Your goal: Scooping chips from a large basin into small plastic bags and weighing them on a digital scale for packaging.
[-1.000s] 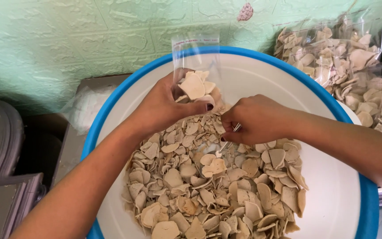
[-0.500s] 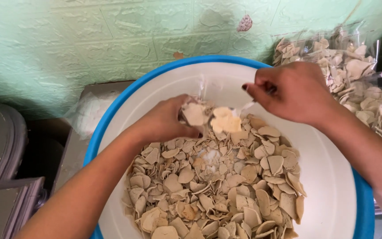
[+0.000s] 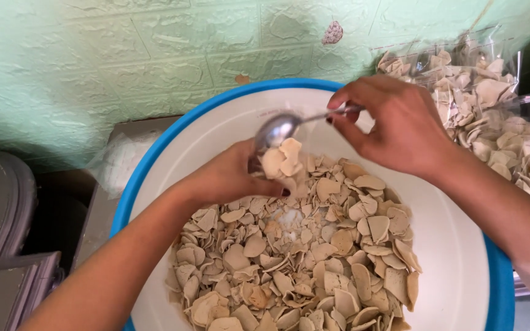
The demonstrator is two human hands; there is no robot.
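A big white basin with a blue rim (image 3: 461,257) holds a heap of pale beige cracker chips (image 3: 302,257). My left hand (image 3: 228,178) grips a small clear plastic bag (image 3: 277,162) partly filled with chips, held low over the heap. My right hand (image 3: 400,125) holds a metal spoon (image 3: 280,129) by its handle, the bowl of the spoon tipped right above the bag's mouth.
Filled clear bags of chips (image 3: 498,104) are stacked at the right against a green textured wall (image 3: 124,55). Crumpled clear plastic (image 3: 115,162) lies left of the basin. A grey moulded piece of furniture (image 3: 7,245) stands at the far left.
My right hand lifted from the heap with the spoon and carried it up over the bag. The bag in my left hand sank lower, toward the chips.
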